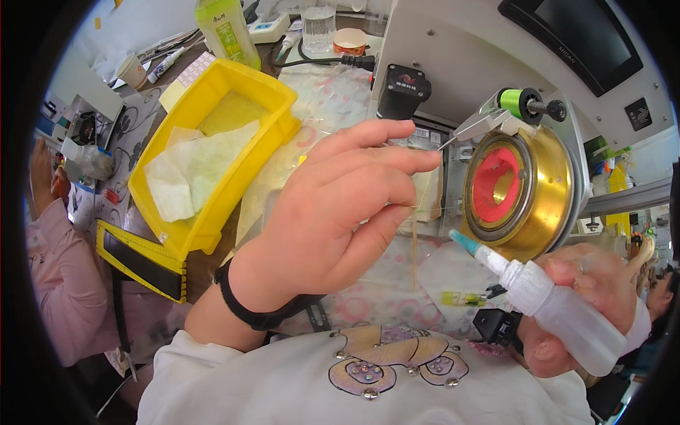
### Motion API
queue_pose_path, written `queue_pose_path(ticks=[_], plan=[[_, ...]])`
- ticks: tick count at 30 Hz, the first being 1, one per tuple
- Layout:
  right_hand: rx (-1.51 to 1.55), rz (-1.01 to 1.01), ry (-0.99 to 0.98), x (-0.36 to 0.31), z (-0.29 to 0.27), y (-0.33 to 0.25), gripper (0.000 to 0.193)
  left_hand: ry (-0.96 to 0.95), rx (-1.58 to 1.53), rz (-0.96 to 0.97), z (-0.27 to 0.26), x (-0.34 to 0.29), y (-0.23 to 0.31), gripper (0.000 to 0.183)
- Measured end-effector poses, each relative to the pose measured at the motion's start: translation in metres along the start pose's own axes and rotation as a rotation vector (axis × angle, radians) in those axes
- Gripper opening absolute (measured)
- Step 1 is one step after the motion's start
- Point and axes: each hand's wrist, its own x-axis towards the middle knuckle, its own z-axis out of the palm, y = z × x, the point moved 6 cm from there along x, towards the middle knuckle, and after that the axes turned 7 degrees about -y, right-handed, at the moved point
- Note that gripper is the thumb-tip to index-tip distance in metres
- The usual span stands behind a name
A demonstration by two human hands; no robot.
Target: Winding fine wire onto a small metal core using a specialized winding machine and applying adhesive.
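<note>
My left hand point(340, 205), a dark band on its wrist, hovers over the middle of the bench. Its thumb and index fingertip are pinched on a thin pale strand point(414, 248) hanging below them; the other fingers stretch to the right. My right hand point(595, 283) is wrapped round a translucent squeeze bottle point(567, 319). The bottle is tilted, its teal nozzle tip point(464, 242) pointing up and left toward the gap between my left fingers and a gold-coloured metal ring assembly point(549, 191) with a red centre point(496, 184).
A yellow bin point(241, 205) with white sheets stands left. A machine with a dark screen point(577, 35) rises behind, carrying a green spool point(517, 103) and a black motor block point(404, 91). A green bottle point(227, 32) stands at the back. Another person's sleeve point(64, 276) is far left.
</note>
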Motion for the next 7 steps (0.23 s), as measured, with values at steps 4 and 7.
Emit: queue_pose_path(ticks=[4,7], plan=[[-0.172,-0.054,-0.001,-0.015,-0.002,-0.002,0.050,-0.002,-0.007,0.026,0.001,0.000,-0.001,0.008],[-0.286,-0.067,0.078,-0.061,0.014,-0.051,0.051,-0.004,0.009,0.022,0.001,0.001,-0.001,0.007]])
